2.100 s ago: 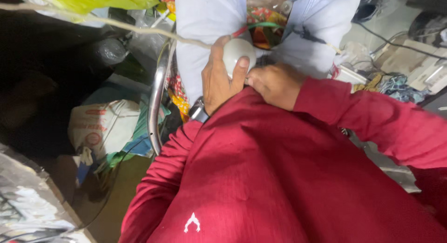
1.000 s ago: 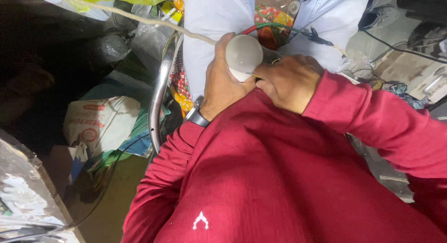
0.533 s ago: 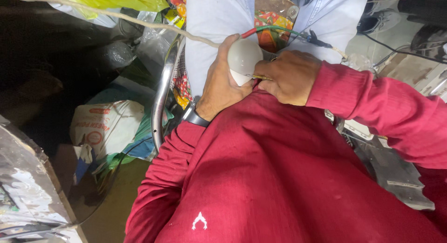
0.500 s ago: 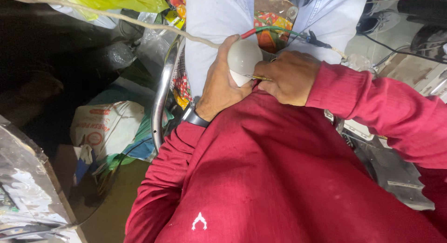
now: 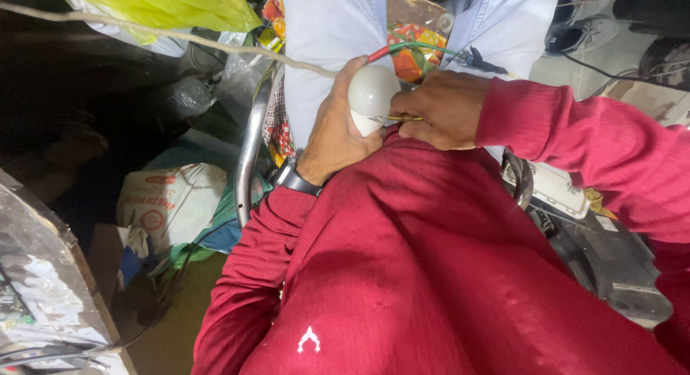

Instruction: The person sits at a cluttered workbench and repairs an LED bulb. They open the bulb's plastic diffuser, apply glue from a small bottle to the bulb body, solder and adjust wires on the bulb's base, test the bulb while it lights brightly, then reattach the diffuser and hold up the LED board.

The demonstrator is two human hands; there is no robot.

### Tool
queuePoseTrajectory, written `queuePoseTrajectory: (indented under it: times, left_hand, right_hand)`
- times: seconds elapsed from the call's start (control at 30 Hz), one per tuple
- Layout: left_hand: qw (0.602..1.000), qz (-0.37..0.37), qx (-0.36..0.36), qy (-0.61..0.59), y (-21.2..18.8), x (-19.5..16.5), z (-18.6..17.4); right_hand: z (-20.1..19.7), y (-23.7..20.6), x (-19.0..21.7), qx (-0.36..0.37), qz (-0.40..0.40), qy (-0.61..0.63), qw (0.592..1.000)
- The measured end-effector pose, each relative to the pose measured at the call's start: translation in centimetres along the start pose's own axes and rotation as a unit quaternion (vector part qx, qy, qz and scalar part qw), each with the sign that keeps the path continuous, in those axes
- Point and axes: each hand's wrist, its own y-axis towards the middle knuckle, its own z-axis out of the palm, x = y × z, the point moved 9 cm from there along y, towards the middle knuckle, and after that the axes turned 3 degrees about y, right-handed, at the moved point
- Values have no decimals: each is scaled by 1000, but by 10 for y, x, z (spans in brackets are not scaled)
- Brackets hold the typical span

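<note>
Bulb work sits close against the chest: the left hand (image 5: 338,134) wraps its fingers around a white LED bulb (image 5: 371,96), dome pointing to twelve o'clock, base toward the body. At three o'clock of the bulb, the right hand (image 5: 447,107) pinches a thin metal tool (image 5: 394,117), its tip touching the seam near the base. Judging from this, the tip should stay in the seam and lever gently while the left grip stays firm, since a slip could jab the palm. Red and green wires (image 5: 420,48) run at one o'clock, beside a chrome chair frame (image 5: 248,148).
</note>
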Motion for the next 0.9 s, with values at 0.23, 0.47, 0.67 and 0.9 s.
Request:
queuePoseTrajectory:
  times: [0.23, 0.47, 0.67, 0.9]
  left_hand:
    - [1000, 10, 2, 16, 6, -14, -5]
    - [1000, 22, -6, -4, 1, -9, -8]
    - [959, -121, -20, -254, -11, 24, -10]
    - [970, -143, -127, -152, -14, 26, -9]
  right_hand:
    - [-3, 2, 7, 2, -27, 8, 1000]
    - [-1, 2, 12, -6, -21, -26, 999]
    - [16, -19, 28, -56, 34, -101, 993]
    - [28, -20, 24, -87, 47, -145, 984]
